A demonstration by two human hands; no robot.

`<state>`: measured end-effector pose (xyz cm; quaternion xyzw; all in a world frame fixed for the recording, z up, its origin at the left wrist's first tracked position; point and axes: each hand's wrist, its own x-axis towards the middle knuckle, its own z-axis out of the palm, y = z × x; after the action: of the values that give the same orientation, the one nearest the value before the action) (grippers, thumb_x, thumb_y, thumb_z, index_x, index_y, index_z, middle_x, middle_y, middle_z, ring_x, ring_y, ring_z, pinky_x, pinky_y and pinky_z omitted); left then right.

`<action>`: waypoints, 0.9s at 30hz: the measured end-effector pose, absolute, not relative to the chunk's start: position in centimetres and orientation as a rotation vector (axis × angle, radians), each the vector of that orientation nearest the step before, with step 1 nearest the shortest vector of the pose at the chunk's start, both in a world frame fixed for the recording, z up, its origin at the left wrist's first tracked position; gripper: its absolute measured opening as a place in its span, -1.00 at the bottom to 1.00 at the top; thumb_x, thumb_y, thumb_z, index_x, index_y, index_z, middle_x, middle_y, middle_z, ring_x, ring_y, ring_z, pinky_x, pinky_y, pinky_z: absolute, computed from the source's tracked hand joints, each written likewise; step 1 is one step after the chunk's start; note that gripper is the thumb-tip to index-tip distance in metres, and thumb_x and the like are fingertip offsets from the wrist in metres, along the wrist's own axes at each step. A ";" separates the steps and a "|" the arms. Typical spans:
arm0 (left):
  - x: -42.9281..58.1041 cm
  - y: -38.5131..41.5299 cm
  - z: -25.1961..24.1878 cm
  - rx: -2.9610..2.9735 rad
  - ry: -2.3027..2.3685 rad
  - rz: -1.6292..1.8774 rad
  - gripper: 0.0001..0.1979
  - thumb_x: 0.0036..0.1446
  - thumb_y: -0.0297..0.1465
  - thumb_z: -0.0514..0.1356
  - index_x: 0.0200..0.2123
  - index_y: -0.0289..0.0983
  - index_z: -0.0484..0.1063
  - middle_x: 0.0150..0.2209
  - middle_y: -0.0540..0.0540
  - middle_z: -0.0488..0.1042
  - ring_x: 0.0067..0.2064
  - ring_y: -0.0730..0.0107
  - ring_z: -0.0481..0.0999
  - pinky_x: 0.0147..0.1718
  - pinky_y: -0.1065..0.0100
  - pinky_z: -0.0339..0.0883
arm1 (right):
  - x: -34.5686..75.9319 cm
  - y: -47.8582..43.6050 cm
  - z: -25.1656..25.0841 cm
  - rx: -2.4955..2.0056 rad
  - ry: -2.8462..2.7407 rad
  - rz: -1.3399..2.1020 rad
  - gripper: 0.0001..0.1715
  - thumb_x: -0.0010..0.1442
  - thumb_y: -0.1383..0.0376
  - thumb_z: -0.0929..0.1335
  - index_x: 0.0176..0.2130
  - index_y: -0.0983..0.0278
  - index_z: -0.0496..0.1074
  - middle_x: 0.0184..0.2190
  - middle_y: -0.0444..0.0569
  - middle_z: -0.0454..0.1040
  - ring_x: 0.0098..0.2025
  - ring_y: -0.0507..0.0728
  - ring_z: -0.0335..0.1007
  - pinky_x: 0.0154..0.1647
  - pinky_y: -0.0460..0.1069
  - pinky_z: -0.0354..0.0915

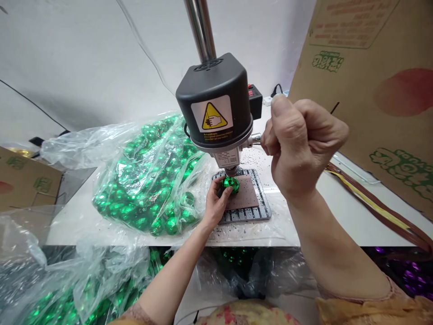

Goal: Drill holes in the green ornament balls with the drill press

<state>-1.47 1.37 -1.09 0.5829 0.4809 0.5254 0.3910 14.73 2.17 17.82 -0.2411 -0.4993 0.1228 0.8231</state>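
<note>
Between the thumb and fingers of my left hand (217, 198) is a shiny green faceted ball (231, 184). It sits right under the chuck of a black bench drill press (214, 104), over a brown board (246, 192) on the slotted metal base (265, 210). My right hand (302, 140) is closed in a fist round the drill press's feed handle (256, 139), most of which the fingers hide. The drill bit itself cannot be made out. Dark shavings are scattered over the base and the table around it.
A clear plastic bag of green balls (145, 176) lies left of the drill press. Another bag of green balls (84, 293) is below the table edge. Cardboard boxes (365, 90) stand on the right and far left. A brown and yellow strap (375, 198) lies at right.
</note>
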 end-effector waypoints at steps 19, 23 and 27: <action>-1.1 0.9 -0.2 1.776 1.265 1.180 -0.47 0.10 -0.19 0.40 0.11 -0.19 0.41 0.07 -0.17 0.48 0.15 0.08 0.45 0.17 0.07 0.29 | 14.9 2.9 19.7 -0.422 -1.092 0.365 -0.48 0.26 0.26 0.40 -0.64 0.24 0.17 -0.71 -0.29 0.15 -0.69 -0.16 0.00 -0.61 -0.13 0.10; -1.0 0.8 0.0 1.740 1.180 1.150 -0.47 0.15 -0.22 0.36 0.14 -0.19 0.33 0.08 -0.16 0.48 0.11 0.15 0.48 0.13 0.13 0.33 | 15.1 3.0 19.8 -0.445 -1.106 0.365 -0.48 0.27 0.33 0.39 -0.64 0.25 0.17 -0.71 -0.28 0.15 -0.69 -0.15 0.01 -0.62 -0.12 0.07; -1.2 0.9 -0.2 1.704 1.174 1.143 -0.47 0.13 -0.22 0.38 0.11 -0.21 0.33 0.07 -0.17 0.48 0.10 0.16 0.48 0.13 0.14 0.33 | 15.1 2.6 19.4 -0.453 -1.108 0.347 -0.49 0.28 0.40 0.36 -0.64 0.25 0.17 -0.71 -0.27 0.16 -0.69 -0.13 0.01 -0.61 -0.08 0.04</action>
<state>-1.18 0.89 -0.15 0.6671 0.4595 0.4475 0.3789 15.10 2.64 19.36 -0.2120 -0.5187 0.1625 0.8121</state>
